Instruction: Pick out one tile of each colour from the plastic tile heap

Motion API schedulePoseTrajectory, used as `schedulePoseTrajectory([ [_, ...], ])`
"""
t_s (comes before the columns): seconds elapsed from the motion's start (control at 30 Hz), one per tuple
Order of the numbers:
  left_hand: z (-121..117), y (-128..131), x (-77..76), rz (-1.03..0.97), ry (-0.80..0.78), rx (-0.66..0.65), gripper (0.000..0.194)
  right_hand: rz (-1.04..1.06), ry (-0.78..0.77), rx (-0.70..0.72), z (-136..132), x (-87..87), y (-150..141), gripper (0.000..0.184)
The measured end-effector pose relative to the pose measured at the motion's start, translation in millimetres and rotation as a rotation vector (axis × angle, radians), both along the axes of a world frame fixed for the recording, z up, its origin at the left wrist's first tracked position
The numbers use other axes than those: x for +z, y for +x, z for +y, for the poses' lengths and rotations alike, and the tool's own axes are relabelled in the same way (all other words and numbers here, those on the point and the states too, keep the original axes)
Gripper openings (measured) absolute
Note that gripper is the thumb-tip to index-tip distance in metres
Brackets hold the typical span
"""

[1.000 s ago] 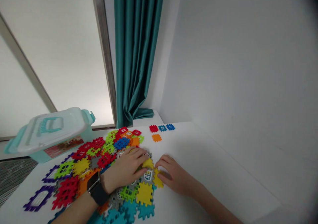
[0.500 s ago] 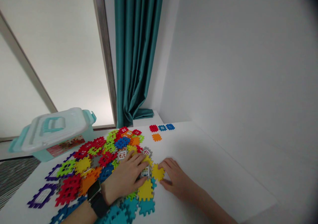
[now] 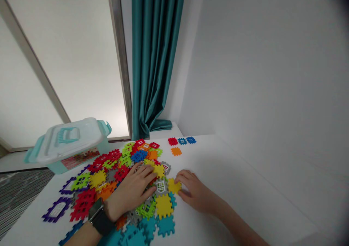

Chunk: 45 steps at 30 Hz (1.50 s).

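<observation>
Our half-closed right hand (image 3: 195, 192) pinches a yellow piece (image 3: 172, 186) by its edge; our left hand (image 3: 133, 190), loosely open, rests on the pile (image 3: 121, 173) beneath.

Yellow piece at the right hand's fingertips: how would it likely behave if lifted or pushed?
The yellow piece looks like moulded plastic, thin and even, so it is probably stiff and light. Lying low with a square, toothed outline, it seems unlikely to roll or tip; its teeth might snag the grey window piece if pushed that way.
</observation>
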<state>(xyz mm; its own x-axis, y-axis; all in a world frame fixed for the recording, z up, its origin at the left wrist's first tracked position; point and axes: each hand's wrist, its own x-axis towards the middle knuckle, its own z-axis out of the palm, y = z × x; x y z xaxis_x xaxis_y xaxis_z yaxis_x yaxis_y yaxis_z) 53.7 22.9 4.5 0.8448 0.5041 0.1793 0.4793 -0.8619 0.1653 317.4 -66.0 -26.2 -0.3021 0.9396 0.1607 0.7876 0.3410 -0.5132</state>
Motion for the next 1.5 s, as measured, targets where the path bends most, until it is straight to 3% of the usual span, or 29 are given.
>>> schedulePoseTrajectory([
  [0.27,1.1,-7.3,-3.7,-0.046,0.023,0.01,0.029,-0.015,0.082,0.016,55.0,8.7,-19.6,0.029],
  [0.4,0.8,-11.6,-5.7,-0.068,0.03,0.013,0.028,-0.099,0.067,-0.076,71.1,4.2,-31.4,0.026],
  [0.6,0.9,-12.8,-6.1,-0.076,0.037,0.016,0.027,-0.108,0.046,-0.146,68.3,-7.3,-40.1,0.032],
  [0.83,1.6,-11.9,-2.6,-0.109,0.008,0.045,0.024,0.272,-0.012,-0.2,72.3,-15.0,-38.5,0.002],
  [0.97,9.6,-8.5,3.0,-0.153,0.041,0.071,0.029,0.398,-0.057,-0.218,76.0,-14.1,-34.8,0.019],
  [1.17,21.8,9.0,8.8,-0.129,0.118,0.03,0.063,0.617,-0.165,-0.249,69.3,-8.1,-32.5,0.026],
  [1.33,23.4,21.4,6.7,-0.127,0.203,-0.015,0.052,0.712,-0.198,-0.253,63.4,-4.3,-34.1,0.028],
  [1.5,24.8,18.1,0.6,-0.155,0.294,-0.089,0.046,0.737,-0.187,-0.261,58.8,-2.8,-39.6,0.025],
])
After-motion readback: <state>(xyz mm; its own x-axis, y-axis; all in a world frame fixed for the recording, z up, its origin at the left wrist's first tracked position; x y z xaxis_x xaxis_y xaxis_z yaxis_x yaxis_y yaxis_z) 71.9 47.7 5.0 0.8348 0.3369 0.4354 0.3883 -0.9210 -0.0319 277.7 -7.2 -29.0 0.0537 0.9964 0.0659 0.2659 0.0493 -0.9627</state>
